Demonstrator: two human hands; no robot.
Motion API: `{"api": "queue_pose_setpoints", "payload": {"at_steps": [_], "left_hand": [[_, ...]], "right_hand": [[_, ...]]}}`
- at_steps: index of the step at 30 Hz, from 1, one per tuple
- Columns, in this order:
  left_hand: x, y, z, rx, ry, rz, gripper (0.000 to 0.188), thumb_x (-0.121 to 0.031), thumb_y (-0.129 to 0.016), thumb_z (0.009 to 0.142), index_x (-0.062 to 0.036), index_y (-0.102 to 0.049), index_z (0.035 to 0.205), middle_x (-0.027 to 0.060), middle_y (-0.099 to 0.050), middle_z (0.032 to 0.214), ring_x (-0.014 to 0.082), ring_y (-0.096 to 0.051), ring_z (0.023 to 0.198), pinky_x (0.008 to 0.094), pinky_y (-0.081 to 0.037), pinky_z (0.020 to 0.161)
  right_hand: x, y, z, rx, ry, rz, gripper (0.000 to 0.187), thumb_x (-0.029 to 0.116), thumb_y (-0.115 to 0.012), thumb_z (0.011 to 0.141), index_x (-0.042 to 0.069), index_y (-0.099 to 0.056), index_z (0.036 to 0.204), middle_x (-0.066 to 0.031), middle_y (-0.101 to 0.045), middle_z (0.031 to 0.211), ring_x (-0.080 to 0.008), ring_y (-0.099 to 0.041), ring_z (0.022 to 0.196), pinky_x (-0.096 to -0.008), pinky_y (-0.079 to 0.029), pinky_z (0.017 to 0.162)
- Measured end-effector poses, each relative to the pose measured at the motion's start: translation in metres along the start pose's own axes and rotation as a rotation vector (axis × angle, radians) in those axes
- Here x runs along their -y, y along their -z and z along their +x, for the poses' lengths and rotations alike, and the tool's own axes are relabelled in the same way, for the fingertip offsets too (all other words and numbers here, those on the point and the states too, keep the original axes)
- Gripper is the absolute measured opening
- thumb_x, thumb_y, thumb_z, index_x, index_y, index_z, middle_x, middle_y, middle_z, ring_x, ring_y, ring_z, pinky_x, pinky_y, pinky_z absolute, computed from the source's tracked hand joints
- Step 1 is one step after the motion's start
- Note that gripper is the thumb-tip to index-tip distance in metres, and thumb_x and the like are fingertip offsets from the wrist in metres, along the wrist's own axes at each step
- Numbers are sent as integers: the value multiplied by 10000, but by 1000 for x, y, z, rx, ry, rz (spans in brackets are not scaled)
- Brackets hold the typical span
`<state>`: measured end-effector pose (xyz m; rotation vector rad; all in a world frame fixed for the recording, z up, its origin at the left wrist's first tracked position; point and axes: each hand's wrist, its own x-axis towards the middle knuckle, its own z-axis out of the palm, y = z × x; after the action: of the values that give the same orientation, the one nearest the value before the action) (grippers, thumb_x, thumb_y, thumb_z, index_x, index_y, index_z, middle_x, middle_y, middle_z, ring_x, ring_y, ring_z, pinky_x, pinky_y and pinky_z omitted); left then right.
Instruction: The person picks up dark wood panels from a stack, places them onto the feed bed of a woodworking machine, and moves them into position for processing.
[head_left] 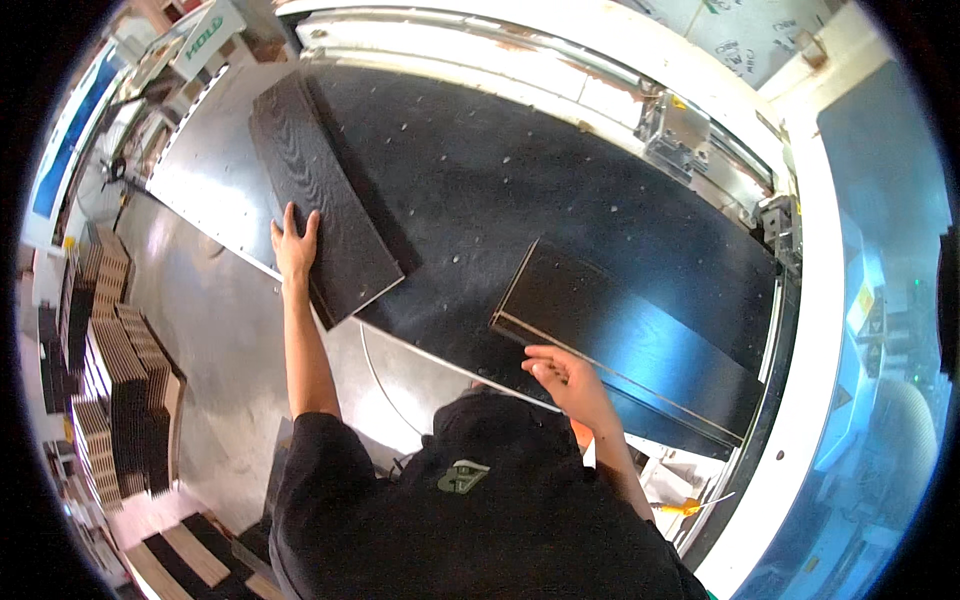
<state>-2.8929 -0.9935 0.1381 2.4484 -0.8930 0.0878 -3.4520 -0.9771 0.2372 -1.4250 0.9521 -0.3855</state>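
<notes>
A long dark wood-grain board (322, 185) lies slantwise across the left part of a black machine bed (450, 150), its near end sticking out over the bed's front edge. My left hand (295, 243) rests flat on this board near its left edge, fingers spread. To the right, a pair of dark boards (640, 335) lies on the bed, one beside or over the other, with a pale line along the edge between them. Next to their near left corner is my right hand (568, 382), fingers loosely bent and apart, nothing visible in them. Whether its fingertips touch the boards I cannot tell.
A pale metal machine frame (800, 250) bounds the bed behind and at the right, with a carriage (680, 130) on its rail. Stacked boards (120, 390) stand on the floor at the left. A thin white cable (375, 375) hangs below the bed's front edge.
</notes>
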Motion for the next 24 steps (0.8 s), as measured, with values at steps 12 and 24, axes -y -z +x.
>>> {"api": "queue_pose_setpoints", "payload": {"at_steps": [12, 24], "left_hand": [[-6, 3, -21, -18, 0, 157, 684, -609, -536, 970, -278, -401, 1553, 295, -323, 1587, 494, -308, 1461, 565, -316, 1168], [-14, 57, -183, 18, 387, -680, 586, -194, -708, 954, -96, -498, 1493, 83, -719, 781, 105, -642, 650, 248, -489, 570]], "right_hand": [[-12, 16, -8, -31, -54, -82, 360, 194, -600, 1023, 0, -613, 1326, -126, -738, 1163, -179, -687, 1076, -322, -516, 955], [-1, 3, 27, 77, 55, -119, 350, 197, -637, 1002, -2, -638, 1290, -169, -743, 1127, -241, -725, 1041, -349, -556, 925]]}}
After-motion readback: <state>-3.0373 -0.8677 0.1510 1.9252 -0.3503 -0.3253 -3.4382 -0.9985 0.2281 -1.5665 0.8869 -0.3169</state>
